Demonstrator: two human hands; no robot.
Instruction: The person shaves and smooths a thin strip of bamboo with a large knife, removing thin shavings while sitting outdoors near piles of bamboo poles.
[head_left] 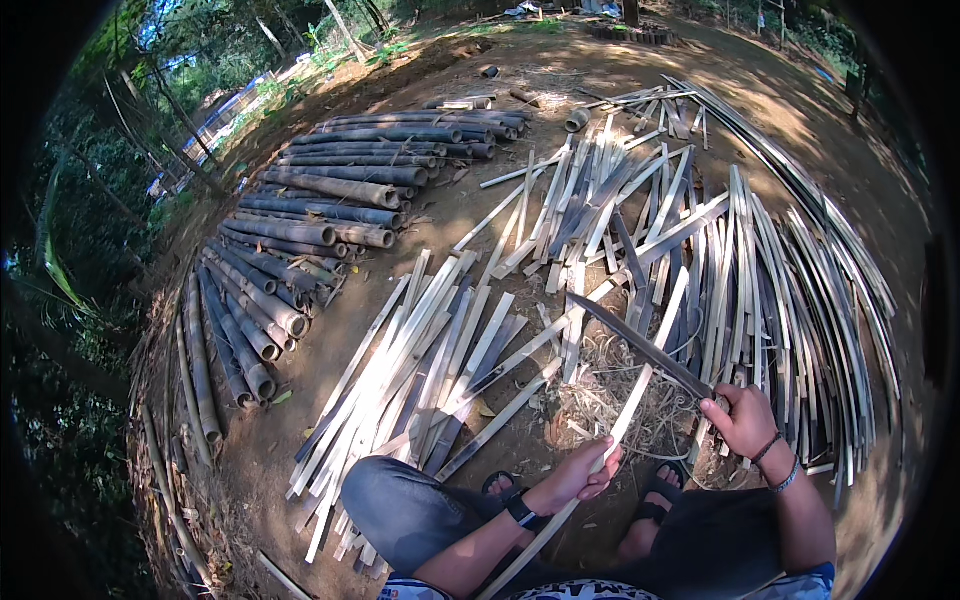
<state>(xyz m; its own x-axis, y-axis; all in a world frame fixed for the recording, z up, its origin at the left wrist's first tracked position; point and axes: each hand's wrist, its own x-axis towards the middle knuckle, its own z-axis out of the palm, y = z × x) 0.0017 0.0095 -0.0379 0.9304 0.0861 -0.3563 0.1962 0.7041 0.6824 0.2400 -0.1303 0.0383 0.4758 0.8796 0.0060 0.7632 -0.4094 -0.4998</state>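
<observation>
My left hand [582, 474] is closed around a long pale bamboo strip [632, 406], which slants from near my lap up and away to the right. In my right hand [742, 420] is the handle of a machete [648, 350]. Its dark blade points up and to the left and crosses over the bamboo strip's far stretch; whether the edge touches the strip I cannot tell. Below the blade, a heap of curly bamboo shavings [590, 408] lies on the ground between my sandalled feet and the strips beyond.
A pile of split bamboo strips [400, 370] lies left of my knee. More split strips [740, 270] spread ahead and to the right, with long bent ones [850, 250] at the far right. Whole bamboo poles [330, 190] lie in rows at the left on bare soil.
</observation>
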